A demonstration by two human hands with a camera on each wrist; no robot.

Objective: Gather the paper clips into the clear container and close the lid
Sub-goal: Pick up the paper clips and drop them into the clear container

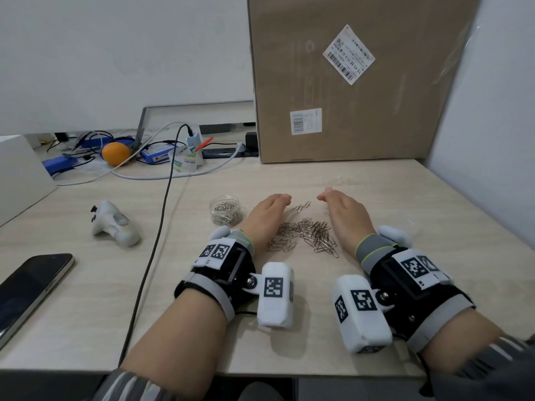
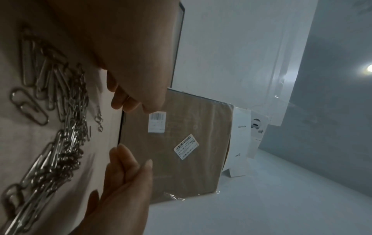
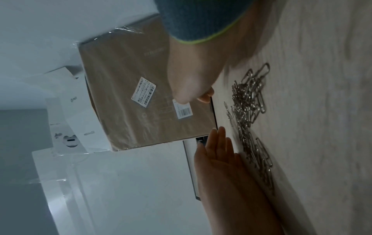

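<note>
A pile of silver paper clips (image 1: 304,237) lies on the light wooden table (image 1: 318,328), with a few stray clips (image 1: 301,206) just beyond it. My left hand (image 1: 269,211) stands on its edge at the pile's left side, fingers straight. On the right side my right hand (image 1: 343,211) mirrors it, palm facing the clips. Neither hand holds anything. The round clear container (image 1: 227,210) stands left of my left hand with clips inside; I see no lid. The left wrist view shows the clips (image 2: 60,127) beside the palm, and the right wrist view shows the clips (image 3: 251,127).
A big cardboard box (image 1: 347,82) stands at the back of the table. A white controller (image 1: 114,224), a phone (image 1: 29,287) and a black cable (image 1: 156,235) lie to the left. An orange (image 1: 115,153) and tangled wires sit far left.
</note>
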